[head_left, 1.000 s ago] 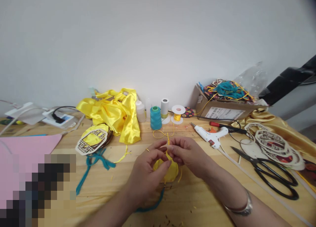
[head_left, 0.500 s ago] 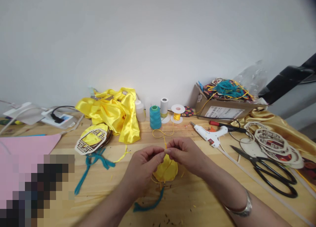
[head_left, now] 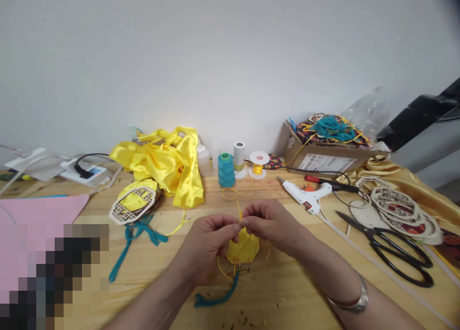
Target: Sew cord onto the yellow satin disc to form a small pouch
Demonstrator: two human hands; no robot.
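My left hand (head_left: pixel 217 234) and my right hand (head_left: pixel 264 220) meet in front of me, thumbs and forefingers pinched on a thin yellow cord (head_left: pixel 237 205). The cord runs back to a white spool (head_left: pixel 258 157) of orange-yellow cord. Under my fingertips lies a round yellow satin piece (head_left: pixel 247 251), partly covered by my hands. A teal tassel (head_left: pixel 219 301) hangs from its near edge, stretched over the wooden table. A loose loop of cord shows beside my left hand. The exact crossing of the cord between my fingertips is hidden.
Black scissors (head_left: pixel 391 246) and a white glue gun (head_left: pixel 307 193) lie to the right, near stacked wooden cutouts (head_left: pixel 395 208). Behind stand a teal thread cone (head_left: pixel 226 171), a glue bottle (head_left: pixel 204 161) and a cardboard box (head_left: pixel 323 160). Yellow satin cloth (head_left: pixel 165 167) lies at left.
Both hands stay pinched at nearly the same place. The cord loop beside my left hand has widened and dropped lower; the cord above my fingers has shifted slightly left.
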